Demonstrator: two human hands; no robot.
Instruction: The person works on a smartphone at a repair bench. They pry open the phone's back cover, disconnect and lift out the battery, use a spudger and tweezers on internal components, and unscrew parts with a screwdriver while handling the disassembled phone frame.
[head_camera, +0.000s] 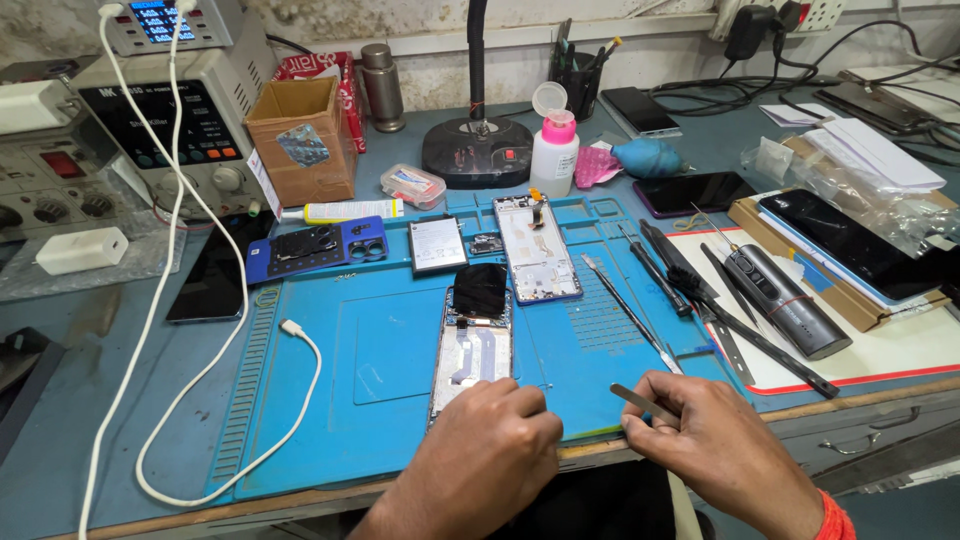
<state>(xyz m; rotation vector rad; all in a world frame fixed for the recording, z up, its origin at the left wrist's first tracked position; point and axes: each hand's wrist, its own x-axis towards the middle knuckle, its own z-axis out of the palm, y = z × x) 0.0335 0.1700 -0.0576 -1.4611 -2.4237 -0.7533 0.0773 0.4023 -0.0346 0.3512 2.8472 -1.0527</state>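
- Nearest to us, our left hand lies curled over the bottom end of the opened phone, fingers folded down on its lower edge and pinning it flat to the blue repair mat; it grips nothing else that we can see.
- Our right hand rests just beside it at the mat's front edge, closed around a thin metal pry tool whose flat tip points left toward the phone without touching it.
- We judge the step in hand to be the bracing of the phone for work inside its frame; the tool is not yet engaged.
- We think the next move calls for a shallow angle and light pressure, since a dark loose part lies over the phone's upper half and could be nicked.
- Beyond the phone lie a bare phone frame, a flat battery and a blue back cover, all on the mat.
- To the right, tweezers and picks lie spread near an electric screwdriver.
- Farthest off on the worktop stand a solvent bottle with a pink cap, a cardboard box and a bench power supply.
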